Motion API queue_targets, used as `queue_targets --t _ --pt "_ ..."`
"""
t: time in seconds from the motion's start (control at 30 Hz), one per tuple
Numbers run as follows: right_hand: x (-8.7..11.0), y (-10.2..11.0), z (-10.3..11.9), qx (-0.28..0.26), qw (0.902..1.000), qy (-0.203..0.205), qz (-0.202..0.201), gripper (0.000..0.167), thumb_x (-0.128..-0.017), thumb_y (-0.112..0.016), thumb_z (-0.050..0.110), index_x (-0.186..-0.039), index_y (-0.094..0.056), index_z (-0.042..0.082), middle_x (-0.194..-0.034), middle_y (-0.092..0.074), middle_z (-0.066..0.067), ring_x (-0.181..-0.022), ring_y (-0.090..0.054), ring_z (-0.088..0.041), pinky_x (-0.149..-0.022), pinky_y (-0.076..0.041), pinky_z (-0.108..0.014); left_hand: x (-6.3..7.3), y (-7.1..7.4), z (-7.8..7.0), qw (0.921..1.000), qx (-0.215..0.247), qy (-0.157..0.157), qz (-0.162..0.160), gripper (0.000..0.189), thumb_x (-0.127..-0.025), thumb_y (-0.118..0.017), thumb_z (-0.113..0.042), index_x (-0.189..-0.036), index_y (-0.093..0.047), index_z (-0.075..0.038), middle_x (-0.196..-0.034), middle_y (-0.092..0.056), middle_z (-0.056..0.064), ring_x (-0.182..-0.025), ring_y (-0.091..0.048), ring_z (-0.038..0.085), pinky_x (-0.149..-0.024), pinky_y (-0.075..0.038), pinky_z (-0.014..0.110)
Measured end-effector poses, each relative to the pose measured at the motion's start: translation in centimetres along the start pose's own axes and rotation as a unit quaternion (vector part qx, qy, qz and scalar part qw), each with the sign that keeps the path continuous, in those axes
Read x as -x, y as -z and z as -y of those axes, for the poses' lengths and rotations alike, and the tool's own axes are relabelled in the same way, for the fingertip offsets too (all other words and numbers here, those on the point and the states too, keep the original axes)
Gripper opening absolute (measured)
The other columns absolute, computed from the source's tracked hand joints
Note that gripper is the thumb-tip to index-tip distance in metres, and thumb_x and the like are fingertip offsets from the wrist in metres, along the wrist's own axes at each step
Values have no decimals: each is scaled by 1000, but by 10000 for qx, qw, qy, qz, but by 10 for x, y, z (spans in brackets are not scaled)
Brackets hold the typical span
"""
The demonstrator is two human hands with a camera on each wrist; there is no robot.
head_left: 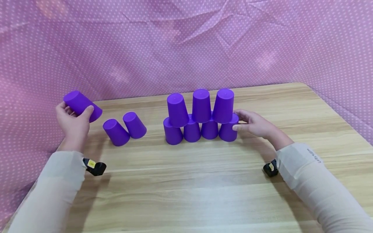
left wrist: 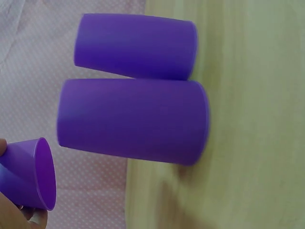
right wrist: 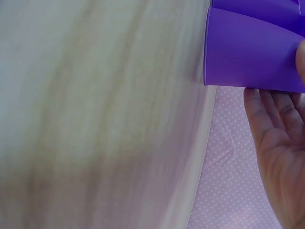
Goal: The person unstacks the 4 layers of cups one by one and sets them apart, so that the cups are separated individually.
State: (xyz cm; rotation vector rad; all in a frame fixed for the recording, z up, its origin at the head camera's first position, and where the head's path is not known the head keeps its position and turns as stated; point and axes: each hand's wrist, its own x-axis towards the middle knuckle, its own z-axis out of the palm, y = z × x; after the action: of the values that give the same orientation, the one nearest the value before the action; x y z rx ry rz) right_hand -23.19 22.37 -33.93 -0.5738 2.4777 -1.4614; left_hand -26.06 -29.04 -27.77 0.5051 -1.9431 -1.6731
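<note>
My left hand (head_left: 73,121) holds a purple cup (head_left: 80,103) in the air at the left, tilted, thumb on its near side. The left wrist view shows this cup's open mouth (left wrist: 46,174). Two upside-down purple cups, a nearer one (head_left: 116,132) and a farther one (head_left: 134,125), stand close together beside it. At the centre, upside-down purple cups form two tiers: several below and three on top, including the middle upper cup (head_left: 201,106). My right hand (head_left: 254,124) touches the rightmost lower cup (head_left: 228,131) with fairly straight fingers and the thumb at its near side.
The cups stand on a light wood-grain table (head_left: 186,187) with a rounded far right corner. A pink dotted cloth (head_left: 186,45) hangs behind and at the sides. Small black devices are strapped at the left wrist (head_left: 96,168) and right wrist (head_left: 271,168).
</note>
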Motion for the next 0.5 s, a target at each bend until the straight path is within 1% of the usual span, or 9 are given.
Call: queue_targets --t 0.07,0.13,0.3,0.4,0.5 --pt "0 0 0 15 10000 16 -7 53 -89 -60 9 -134 -38 -5 -127 -51 -23 -120 -46 -35 -104 -37 -49 0 2 4 9999 -102 53 32 64 -80 -70 -9 -132 -34 -20 -123 -45 -5 -113 -45 7 -105 -37 24" --pt "0 0 0 38 10000 14 -13 53 -89 -60 9 -135 -38 -5 -127 -51 -23 -120 -46 -34 -104 -37 -49 1 5 7 9995 -305 84 21 64 -80 -70 -11 -132 -33 -21 -121 -45 -7 -111 -45 7 -104 -37 24" --pt "1 0 0 25 10000 -11 -2 54 -89 -60 10 -135 -37 -5 -128 -51 -23 -121 -46 -35 -105 -36 -50 3 10 16 9976 -676 139 -15 65 -78 -72 -12 -130 -33 -21 -109 -45 -13 -105 -45 5 -102 -38 25" --pt "1 0 0 14 10000 -12 -11 53 -89 -60 10 -135 -38 -4 -128 -51 -23 -122 -45 -35 -105 -35 -50 3 12 21 9980 -572 274 -31 66 -77 -74 -10 -128 -34 -21 -105 -43 -13 -103 -45 5 -103 -39 26" --pt "1 0 0 -18 10000 -3 -6 53 -89 -61 9 -135 -38 -4 -128 -51 -23 -122 -45 -35 -105 -35 -50 3 15 26 9970 -644 433 -60 67 -76 -74 -11 -128 -34 -22 -103 -42 -13 -104 -45 5 -104 -38 27"
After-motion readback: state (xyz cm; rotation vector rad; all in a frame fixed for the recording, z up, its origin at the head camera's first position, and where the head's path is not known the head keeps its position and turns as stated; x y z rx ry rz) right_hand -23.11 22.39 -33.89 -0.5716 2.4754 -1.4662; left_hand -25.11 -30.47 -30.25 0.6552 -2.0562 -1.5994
